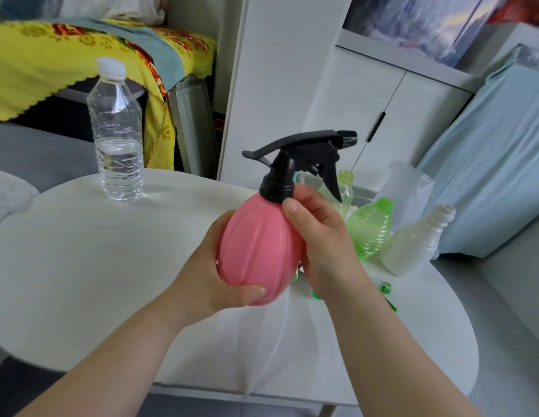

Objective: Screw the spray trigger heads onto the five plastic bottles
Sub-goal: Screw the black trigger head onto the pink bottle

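Observation:
I hold a pink round bottle [259, 251] above the white table [111, 266], with a black spray trigger head [304, 155] sitting on its neck. My left hand [214, 275] cups the bottle's underside. My right hand [322, 242] wraps its upper right side, thumb resting against the black collar. Behind my right hand lie a green ribbed bottle [370, 227], a white bottle [415, 242] with an open neck, a pale yellow-green bottle [343, 188] and a frosted bottle [403, 182]. Green trigger parts [385, 290] peek out below my right wrist.
A clear water bottle [117, 133] with a white cap stands at the table's far left. A white cabinet [367, 94] and a pale blue cloth [496, 164] are behind the table on the right. A yellow flowered cloth [51, 64] covers furniture at the back left.

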A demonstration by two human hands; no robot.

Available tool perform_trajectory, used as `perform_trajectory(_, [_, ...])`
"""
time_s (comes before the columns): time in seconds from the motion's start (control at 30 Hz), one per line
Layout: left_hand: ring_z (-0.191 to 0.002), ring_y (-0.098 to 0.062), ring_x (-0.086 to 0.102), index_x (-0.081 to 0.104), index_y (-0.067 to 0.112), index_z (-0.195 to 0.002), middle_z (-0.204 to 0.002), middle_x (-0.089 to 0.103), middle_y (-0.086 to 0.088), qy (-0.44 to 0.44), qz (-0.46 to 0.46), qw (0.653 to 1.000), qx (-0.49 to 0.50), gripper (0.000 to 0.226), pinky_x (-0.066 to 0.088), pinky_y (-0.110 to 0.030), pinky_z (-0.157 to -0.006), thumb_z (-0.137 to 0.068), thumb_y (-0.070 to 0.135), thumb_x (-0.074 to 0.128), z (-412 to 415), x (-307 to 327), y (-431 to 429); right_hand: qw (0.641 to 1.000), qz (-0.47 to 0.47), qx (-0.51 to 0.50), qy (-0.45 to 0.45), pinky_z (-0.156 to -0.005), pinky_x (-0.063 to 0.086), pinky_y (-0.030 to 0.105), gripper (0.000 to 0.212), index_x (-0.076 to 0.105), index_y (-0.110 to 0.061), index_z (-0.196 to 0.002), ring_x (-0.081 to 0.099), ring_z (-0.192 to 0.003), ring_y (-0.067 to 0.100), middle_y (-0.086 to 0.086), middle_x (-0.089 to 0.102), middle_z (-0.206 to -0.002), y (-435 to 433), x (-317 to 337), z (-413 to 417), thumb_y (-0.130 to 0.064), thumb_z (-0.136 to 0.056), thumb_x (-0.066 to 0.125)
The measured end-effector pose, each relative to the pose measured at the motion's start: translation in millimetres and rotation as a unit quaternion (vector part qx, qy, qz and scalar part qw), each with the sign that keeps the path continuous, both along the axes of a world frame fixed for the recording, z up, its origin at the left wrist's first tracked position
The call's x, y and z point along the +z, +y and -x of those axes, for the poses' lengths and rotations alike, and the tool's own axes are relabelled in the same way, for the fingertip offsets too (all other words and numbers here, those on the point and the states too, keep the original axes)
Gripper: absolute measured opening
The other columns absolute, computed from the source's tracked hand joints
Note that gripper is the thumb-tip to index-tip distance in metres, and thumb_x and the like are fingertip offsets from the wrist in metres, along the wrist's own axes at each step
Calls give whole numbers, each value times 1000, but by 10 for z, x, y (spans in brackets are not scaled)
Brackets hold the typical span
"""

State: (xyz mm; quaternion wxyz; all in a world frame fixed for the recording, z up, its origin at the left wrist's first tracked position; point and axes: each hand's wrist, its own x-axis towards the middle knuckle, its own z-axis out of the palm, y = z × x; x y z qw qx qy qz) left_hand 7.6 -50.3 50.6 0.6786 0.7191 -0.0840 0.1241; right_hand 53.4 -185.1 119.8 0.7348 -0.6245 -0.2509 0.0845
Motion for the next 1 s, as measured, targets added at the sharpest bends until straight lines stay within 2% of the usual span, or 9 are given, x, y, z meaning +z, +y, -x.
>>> perform_trajectory(0.17, [-104,10,52,33,69,-103,-106,48,44,7,-14,1000,-25,86,49,-11,-73,-33,44,77,-10,-3,32,996,40,80,25,-74,52,20,28,61,-35,-97,63,-88,2,-21,70,-87,-97,48,-73,-26,-71,58])
perform_trajectory(0.27, [-102,13,51,33,69,-102,-104,47,47,8,-25,999,-18,86,47,-6,-72,-33,46,77,-14,2,34,995,54,69,36,-82,49,30,25,67,-32,-91,62,-90,8,-13,68,-89,-107,43,-86,-25,-68,60])
perform_trajectory(0.43, [-98,16,50,36,56,-105,-110,46,32,10,-21,1000,-4,84,46,-5,-70,-31,45,74,-12,2,19,997,-24,14,69,-68,52,18,26,63,-20,-88,63,-79,8,-9,67,-78,-30,-49,-88,-15,-63,63])
perform_trajectory(0.57, [-102,11,52,35,67,-103,-107,49,39,25,-50,996,-71,84,49,-8,-72,-34,45,76,18,61,93,994,33,100,-7,-73,52,19,31,65,-31,-91,62,-91,3,-16,70,-91,-92,53,-91,-24,-61,66])
perform_trajectory(0.63, [-102,10,52,34,69,-103,-107,48,40,37,-59,994,-79,85,49,-9,-71,-33,47,77,23,76,100,991,53,126,-17,-73,51,19,28,67,-31,-89,64,-89,3,-15,72,-90,-105,88,-114,-32,-61,62])
perform_trajectory(0.7, [-103,12,50,32,68,-106,-109,45,42,48,-51,995,-77,96,49,-9,-72,-25,53,81,20,82,84,992,63,106,-24,-72,52,20,21,68,-29,-82,65,-86,4,-13,72,-86,-90,68,-137,-35,-62,63])
perform_trajectory(0.8, [-111,5,47,25,57,-121,-124,40,29,57,-58,996,-46,121,49,-21,-83,-13,59,81,0,71,44,994,74,49,-57,-76,52,21,14,68,-31,-77,65,-90,3,-14,72,-86,-47,-22,-133,-35,-63,67])
perform_trajectory(0.93, [-93,18,48,27,71,-95,-106,45,32,60,-95,994,-11,92,47,-5,-58,-21,51,77,22,82,-25,990,109,63,-68,-77,51,17,11,66,-33,-64,63,-85,-2,-18,71,-78,-16,9,-121,-23,-67,63])
perform_trajectory(1.0, [-93,21,46,26,73,-93,-104,45,33,59,-105,993,3,89,47,-5,-57,-23,51,77,20,74,-34,985,126,94,-75,-74,50,13,17,65,-31,-59,63,-78,-3,-17,70,-70,12,70,-119,-18,-69,60])
